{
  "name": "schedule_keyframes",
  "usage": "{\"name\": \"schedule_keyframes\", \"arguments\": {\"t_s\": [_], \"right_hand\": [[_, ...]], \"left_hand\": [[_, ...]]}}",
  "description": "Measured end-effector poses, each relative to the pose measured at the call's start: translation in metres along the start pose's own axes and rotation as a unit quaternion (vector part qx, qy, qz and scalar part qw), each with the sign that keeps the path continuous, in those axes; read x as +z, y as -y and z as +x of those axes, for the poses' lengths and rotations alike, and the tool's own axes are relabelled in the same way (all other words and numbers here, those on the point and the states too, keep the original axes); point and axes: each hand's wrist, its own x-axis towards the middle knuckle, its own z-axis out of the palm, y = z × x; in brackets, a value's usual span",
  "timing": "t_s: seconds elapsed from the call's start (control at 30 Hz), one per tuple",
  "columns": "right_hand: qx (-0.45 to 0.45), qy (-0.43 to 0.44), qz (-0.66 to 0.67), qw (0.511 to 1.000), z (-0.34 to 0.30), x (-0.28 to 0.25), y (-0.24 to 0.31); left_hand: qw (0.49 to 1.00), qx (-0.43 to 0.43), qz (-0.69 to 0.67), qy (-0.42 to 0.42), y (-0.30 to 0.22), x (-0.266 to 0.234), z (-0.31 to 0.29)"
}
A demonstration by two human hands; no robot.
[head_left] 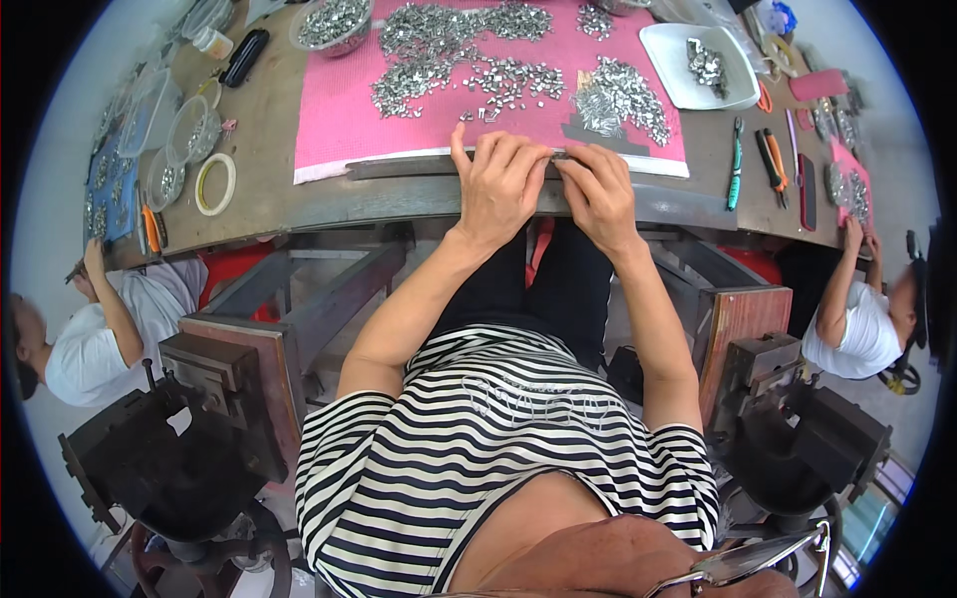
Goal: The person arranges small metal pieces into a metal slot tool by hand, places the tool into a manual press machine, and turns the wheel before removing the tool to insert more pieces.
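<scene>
My left hand point(498, 189) and my right hand point(600, 191) meet at the front edge of the table. Thumb and index finger of each are pinched together, nearly tip to tip, around a small dark piece too tiny to name. The other left fingers are raised and loosely bent. Beneath the hands runs a long dark strip point(399, 165) along the front of a pink mat point(329, 115). Just beyond my fingers lie loose small silvery metal parts point(513, 82). A heap of thin metal pins point(598, 108) sits past my right hand.
A white tray point(653, 50) with metal parts stands back right. Near it lie a green toothbrush point(736, 164) and orange-handled pliers point(772, 159). At left are a tape roll point(215, 185) and clear tubs point(189, 130). People work on both sides point(90, 334), point(862, 324).
</scene>
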Motion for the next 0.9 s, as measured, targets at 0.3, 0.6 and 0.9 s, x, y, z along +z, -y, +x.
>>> {"name": "schedule_keyframes", "arguments": {"t_s": [0.3,0.6,0.9], "right_hand": [[0.094,-0.079,-0.040,0.992,-0.012,-0.030,-0.028],[0.161,-0.026,-0.116,0.980,0.008,-0.028,-0.072],[0.167,0.007,-0.174,0.970,0.017,-0.022,-0.078]], "left_hand": [[0.999,0.005,0.026,0.019,-0.003,-0.002,-0.004],[1.000,0.002,0.026,0.009,-0.004,0.003,-0.001],[0.999,-0.018,0.027,-0.002,-0.004,0.004,-0.002]]}}
